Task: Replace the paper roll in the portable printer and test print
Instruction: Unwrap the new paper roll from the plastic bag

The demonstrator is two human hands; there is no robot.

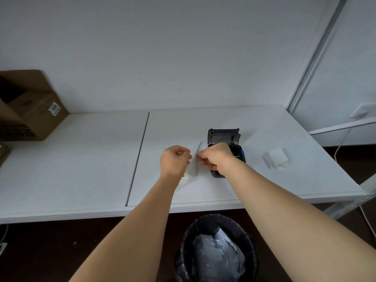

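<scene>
You are pinching a clear plastic wrapper (193, 159) between both hands, your left hand (175, 159) and right hand (215, 156) each pressed shut on an edge of it, just above the table (81, 159). The printer (225, 143) is lying directly behind your right hand with its lid standing open toward the table's back edge. A paper roll (276, 157) is resting toward the table's right edge, well apart from both hands, your right one being nearer. Whether the wrapper holds a roll, I cannot tell.

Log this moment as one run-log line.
printer lid open | left hand and right hand pinch clear wrapper | paper roll on table
</scene>
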